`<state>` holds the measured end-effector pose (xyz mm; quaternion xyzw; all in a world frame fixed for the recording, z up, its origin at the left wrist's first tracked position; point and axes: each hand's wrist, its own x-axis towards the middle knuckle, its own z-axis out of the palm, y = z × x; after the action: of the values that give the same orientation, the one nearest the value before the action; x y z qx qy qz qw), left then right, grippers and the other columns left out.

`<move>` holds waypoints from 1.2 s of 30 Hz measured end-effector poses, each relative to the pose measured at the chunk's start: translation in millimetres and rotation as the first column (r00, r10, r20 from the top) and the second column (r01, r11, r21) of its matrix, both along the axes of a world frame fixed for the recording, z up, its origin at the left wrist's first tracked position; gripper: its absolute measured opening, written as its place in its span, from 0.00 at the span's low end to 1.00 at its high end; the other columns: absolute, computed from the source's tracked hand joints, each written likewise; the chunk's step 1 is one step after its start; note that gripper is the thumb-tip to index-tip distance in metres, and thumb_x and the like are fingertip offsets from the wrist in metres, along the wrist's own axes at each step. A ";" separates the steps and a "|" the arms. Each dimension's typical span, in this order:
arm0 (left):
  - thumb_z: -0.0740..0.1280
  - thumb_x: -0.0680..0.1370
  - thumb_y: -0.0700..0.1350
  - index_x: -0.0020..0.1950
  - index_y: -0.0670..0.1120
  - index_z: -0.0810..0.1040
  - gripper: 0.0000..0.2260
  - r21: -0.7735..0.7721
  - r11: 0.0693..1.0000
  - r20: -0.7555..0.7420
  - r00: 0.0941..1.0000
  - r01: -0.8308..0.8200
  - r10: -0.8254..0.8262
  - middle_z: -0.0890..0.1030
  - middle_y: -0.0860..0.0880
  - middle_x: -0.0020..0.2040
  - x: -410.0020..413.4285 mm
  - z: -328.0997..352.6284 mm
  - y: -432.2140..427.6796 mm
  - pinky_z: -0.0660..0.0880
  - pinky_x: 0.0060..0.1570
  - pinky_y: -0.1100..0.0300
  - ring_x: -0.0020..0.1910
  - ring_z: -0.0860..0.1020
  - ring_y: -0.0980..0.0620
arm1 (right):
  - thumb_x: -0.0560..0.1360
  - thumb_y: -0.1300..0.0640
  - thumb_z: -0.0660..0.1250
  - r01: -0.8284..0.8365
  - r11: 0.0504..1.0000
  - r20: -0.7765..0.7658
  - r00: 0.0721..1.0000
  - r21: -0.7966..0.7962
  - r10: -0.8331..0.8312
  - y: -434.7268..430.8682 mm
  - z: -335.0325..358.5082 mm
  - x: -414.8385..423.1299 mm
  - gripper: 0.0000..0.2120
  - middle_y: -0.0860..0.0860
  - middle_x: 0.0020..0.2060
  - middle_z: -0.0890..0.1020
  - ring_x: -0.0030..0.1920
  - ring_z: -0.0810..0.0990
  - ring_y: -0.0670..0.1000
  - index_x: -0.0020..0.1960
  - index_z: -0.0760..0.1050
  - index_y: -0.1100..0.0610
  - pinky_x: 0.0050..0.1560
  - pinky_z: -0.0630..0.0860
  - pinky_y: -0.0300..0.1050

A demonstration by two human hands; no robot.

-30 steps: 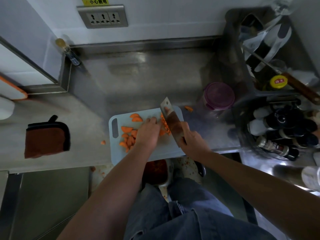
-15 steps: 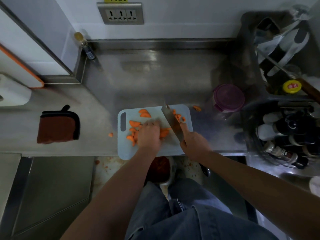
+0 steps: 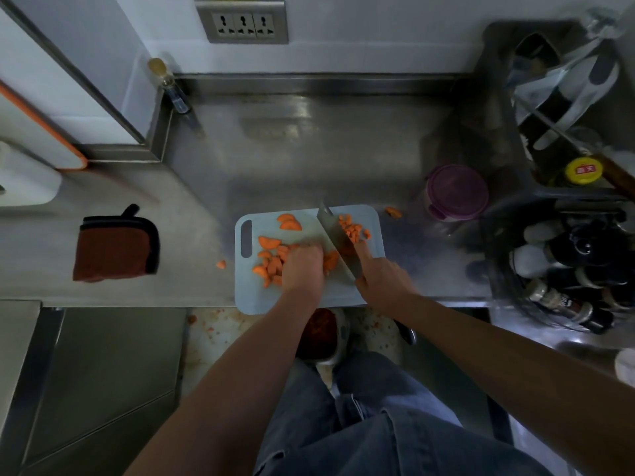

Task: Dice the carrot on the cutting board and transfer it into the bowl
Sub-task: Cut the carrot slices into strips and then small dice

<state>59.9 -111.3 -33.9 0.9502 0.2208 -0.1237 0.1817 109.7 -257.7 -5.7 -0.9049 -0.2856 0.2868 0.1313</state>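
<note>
Left hand (image 3: 302, 267): fingers blurred on half-round orange carrot slices (image 3: 271, 266); we cannot tell their curl.
Right hand (image 3: 381, 280): fingers clamped on steel cleaver (image 3: 335, 235), blade just right of the left fingers.
Risk: we fear a nicked knuckle from that closeness, or small dice (image 3: 350, 230) scattering off the pale-blue plastic cutting board (image 3: 249, 298).

We chop on a pale blue plastic cutting board (image 3: 309, 298).
Our right hand (image 3: 381, 278) grips a steel cleaver (image 3: 335, 237) between orange diced carrot pieces (image 3: 352, 228) and half-moon slices (image 3: 271, 259) under our blurred left hand (image 3: 304, 266).
</note>
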 end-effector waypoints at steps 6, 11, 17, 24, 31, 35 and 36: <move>0.72 0.73 0.46 0.54 0.44 0.76 0.13 0.006 1.000 0.103 0.994 -0.027 0.027 0.77 0.44 0.54 -2.5 -1.3 -5.3 0.74 0.51 0.55 0.53 0.77 0.46 | 0.78 0.60 0.58 0.016 0.999 0.006 1.000 0.036 -0.016 3.1 8.0 2.8 0.31 0.49 0.31 0.72 0.33 0.75 0.52 0.76 0.48 0.53 0.38 0.74 0.50; 0.68 0.76 0.40 0.49 0.44 0.80 0.04 -0.037 0.998 0.127 0.990 -0.057 0.061 0.79 0.46 0.51 -3.9 -0.9 -6.3 0.74 0.46 0.58 0.48 0.78 0.48 | 0.78 0.60 0.58 -0.030 0.999 -0.031 0.999 0.015 0.031 6.5 5.7 -1.6 0.24 0.53 0.36 0.77 0.36 0.79 0.54 0.70 0.54 0.52 0.42 0.80 0.56; 0.68 0.76 0.38 0.48 0.43 0.81 0.03 -0.126 0.984 0.105 0.985 -0.123 0.136 0.80 0.48 0.47 -2.3 0.2 -9.1 0.72 0.45 0.62 0.46 0.78 0.51 | 0.77 0.61 0.59 -0.056 0.998 -0.053 0.997 -0.041 0.054 11.5 -0.1 -6.0 0.24 0.56 0.42 0.77 0.42 0.79 0.57 0.69 0.53 0.52 0.46 0.79 0.57; 0.68 0.75 0.39 0.45 0.45 0.80 0.03 -0.165 0.978 0.095 0.985 -0.130 0.147 0.79 0.48 0.46 -1.0 -0.5 -5.6 0.71 0.44 0.61 0.44 0.77 0.51 | 0.78 0.60 0.58 -0.021 1.000 -0.045 0.999 -0.016 0.020 13.1 -5.1 -6.2 0.27 0.55 0.41 0.78 0.41 0.79 0.57 0.71 0.49 0.51 0.46 0.79 0.58; 0.70 0.75 0.43 0.52 0.43 0.80 0.07 -0.111 0.990 0.135 0.986 -0.082 0.097 0.77 0.46 0.55 -6.0 -2.3 -0.5 0.72 0.53 0.56 0.52 0.77 0.47 | 0.77 0.60 0.59 -0.005 0.997 -0.026 1.000 0.072 0.007 13.2 4.6 2.3 0.21 0.53 0.36 0.76 0.36 0.78 0.56 0.67 0.55 0.52 0.41 0.78 0.55; 0.65 0.78 0.41 0.48 0.45 0.82 0.06 -0.104 0.989 0.132 0.984 -0.108 0.122 0.79 0.46 0.51 -8.6 -2.2 -2.4 0.73 0.51 0.58 0.50 0.77 0.49 | 0.77 0.60 0.59 -0.059 0.997 -0.043 0.997 0.049 0.061 14.5 6.6 0.3 0.18 0.52 0.37 0.76 0.36 0.77 0.55 0.63 0.57 0.52 0.41 0.79 0.57; 0.65 0.78 0.41 0.47 0.44 0.82 0.06 -0.111 0.987 0.136 0.982 -0.116 0.131 0.80 0.47 0.50 -9.2 -2.4 -3.3 0.73 0.50 0.58 0.49 0.77 0.49 | 0.77 0.60 0.59 -0.069 0.997 -0.049 0.996 0.029 0.070 14.3 6.6 -1.2 0.18 0.52 0.37 0.76 0.37 0.77 0.55 0.63 0.56 0.51 0.42 0.80 0.57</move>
<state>50.7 -114.6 -36.3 0.9304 0.2593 -0.0552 0.2530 108.5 -243.3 0.9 -0.8851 -0.3175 0.3097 0.1408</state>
